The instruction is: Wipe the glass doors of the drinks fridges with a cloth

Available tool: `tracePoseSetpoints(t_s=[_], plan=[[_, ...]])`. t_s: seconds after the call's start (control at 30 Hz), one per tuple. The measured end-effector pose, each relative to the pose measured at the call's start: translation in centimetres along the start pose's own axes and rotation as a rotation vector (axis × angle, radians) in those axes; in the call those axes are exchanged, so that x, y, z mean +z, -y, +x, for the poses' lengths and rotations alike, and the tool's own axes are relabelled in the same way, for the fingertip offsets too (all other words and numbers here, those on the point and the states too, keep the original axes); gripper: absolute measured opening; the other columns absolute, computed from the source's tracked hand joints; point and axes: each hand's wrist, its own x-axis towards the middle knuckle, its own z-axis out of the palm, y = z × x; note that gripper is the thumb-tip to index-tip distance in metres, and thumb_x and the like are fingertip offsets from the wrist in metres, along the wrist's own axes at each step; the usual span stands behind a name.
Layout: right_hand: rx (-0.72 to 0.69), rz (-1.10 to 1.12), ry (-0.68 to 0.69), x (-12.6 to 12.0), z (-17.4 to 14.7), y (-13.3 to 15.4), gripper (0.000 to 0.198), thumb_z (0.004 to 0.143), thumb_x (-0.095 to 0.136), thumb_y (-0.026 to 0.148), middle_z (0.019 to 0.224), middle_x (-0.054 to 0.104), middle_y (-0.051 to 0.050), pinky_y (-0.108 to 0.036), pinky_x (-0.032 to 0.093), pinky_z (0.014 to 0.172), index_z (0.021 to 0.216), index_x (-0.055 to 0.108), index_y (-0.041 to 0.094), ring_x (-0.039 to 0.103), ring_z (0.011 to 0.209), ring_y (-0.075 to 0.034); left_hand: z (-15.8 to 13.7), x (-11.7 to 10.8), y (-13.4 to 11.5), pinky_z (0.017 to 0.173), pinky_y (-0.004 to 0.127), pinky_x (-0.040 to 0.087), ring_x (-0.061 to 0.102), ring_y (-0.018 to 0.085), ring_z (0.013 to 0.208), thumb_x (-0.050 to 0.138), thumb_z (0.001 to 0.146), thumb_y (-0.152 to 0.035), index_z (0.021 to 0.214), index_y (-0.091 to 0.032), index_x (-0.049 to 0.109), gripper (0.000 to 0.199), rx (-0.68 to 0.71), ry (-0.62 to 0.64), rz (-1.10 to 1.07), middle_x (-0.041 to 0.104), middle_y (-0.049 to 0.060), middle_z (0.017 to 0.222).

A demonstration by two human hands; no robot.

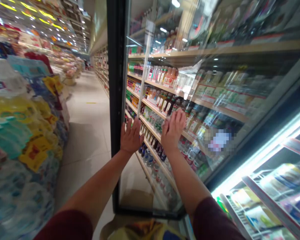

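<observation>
A glass refrigerator door with a black frame stands swung open in front of me. My left hand lies flat on the glass beside the frame's left edge, fingers spread, with nothing in it. Further right, my right hand presses a crumpled pale cloth against the pane. Its fingers are bent over the cloth and hide most of it. Rows of bottles on shelves show in the glass behind both hands; I cannot tell how much of this is reflection.
Lit cooler shelves with packaged goods are at the lower right. To the left, stacked bottle packs border a tiled aisle floor. A yellowish, blue-marked item sits low in front of me, its kind unclear.
</observation>
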Motion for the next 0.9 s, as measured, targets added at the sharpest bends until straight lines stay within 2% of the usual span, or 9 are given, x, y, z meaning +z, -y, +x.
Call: tracePoseSetpoints(t_s=[0.1, 0.23, 0.3, 0.47, 0.53, 0.73, 0.9], plan=[[-0.055, 0.0, 0.048, 0.6, 1.8, 2.5, 0.055, 0.107, 0.036, 0.028, 0.163, 0.04, -0.018, -0.057, 0.027, 0.128, 0.16, 0.035, 0.012, 0.015, 0.161, -0.026, 0.1, -0.5, -0.1, 0.131, 0.05, 0.014, 0.017, 0.028, 0.158, 0.052, 0.1, -0.035, 0.165, -0.013, 0.021, 0.075, 0.006, 0.008, 0.017, 0.042, 0.019, 0.159], [-0.08, -0.023, 0.083, 1.1, -0.1, 4.5, 0.054, 0.106, 0.041, 0.027, 0.159, 0.046, -0.019, -0.055, 0.027, 0.128, 0.157, 0.041, 0.011, 0.017, 0.161, -0.027, -0.2, -0.9, -0.3, 0.13, 0.052, 0.015, 0.019, 0.029, 0.158, 0.05, 0.101, -0.035, 0.164, -0.013, 0.024, 0.072, 0.008, 0.02, 0.021, 0.043, 0.019, 0.158], [-0.071, -0.008, 0.131, 1.5, 0.3, 5.4, 0.053, 0.106, 0.041, 0.028, 0.16, 0.045, -0.018, -0.054, 0.025, 0.129, 0.156, 0.043, 0.011, 0.016, 0.161, -0.027, -0.4, -1.0, -0.3, 0.13, 0.052, 0.014, 0.021, 0.029, 0.157, 0.048, 0.101, -0.037, 0.162, -0.013, 0.03, 0.067, -0.005, 0.038, 0.016, 0.044, 0.019, 0.158], [-0.161, 0.025, 0.193, 2.8, 5.8, 7.9, 0.052, 0.108, 0.03, 0.028, 0.166, 0.037, -0.011, -0.052, 0.021, 0.132, 0.157, 0.043, 0.016, 0.013, 0.162, -0.023, -0.7, -0.8, -0.3, 0.13, 0.053, 0.013, 0.025, 0.029, 0.156, 0.047, 0.1, -0.038, 0.157, -0.014, 0.041, 0.062, -0.022, 0.041, 0.002, 0.048, 0.018, 0.156], [-0.209, 0.05, 0.185, 2.9, 6.6, 8.3, 0.053, 0.108, 0.028, 0.028, 0.167, 0.035, -0.009, -0.051, 0.02, 0.132, 0.159, 0.038, 0.017, 0.011, 0.162, -0.022, -0.8, -0.9, -0.3, 0.13, 0.053, 0.014, 0.026, 0.03, 0.156, 0.048, 0.1, -0.038, 0.156, -0.015, 0.043, 0.061, -0.015, 0.028, 0.011, 0.05, 0.018, 0.155], [-0.236, 0.036, 0.166, 1.8, 5.1, 6.1, 0.054, 0.108, 0.028, 0.028, 0.163, 0.042, -0.01, -0.051, 0.022, 0.132, 0.16, 0.036, 0.017, 0.015, 0.162, -0.023, -0.6, -1.1, -0.5, 0.131, 0.051, 0.01, 0.023, 0.029, 0.157, 0.05, 0.1, -0.038, 0.162, -0.014, 0.032, 0.069, -0.018, 0.034, 0.01, 0.045, 0.018, 0.158], [-0.097, 0.071, 0.094, 0.6, 9.9, 1.9, 0.057, 0.108, 0.023, 0.027, 0.168, 0.032, -0.012, -0.06, 0.02, 0.13, 0.164, 0.026, 0.016, 0.009, 0.162, -0.026, -0.6, -0.8, -0.3, 0.131, 0.051, 0.01, 0.025, 0.03, 0.156, 0.055, 0.099, -0.037, 0.163, -0.017, 0.03, 0.071, -0.053, 0.039, -0.045, 0.043, 0.017, 0.159]])
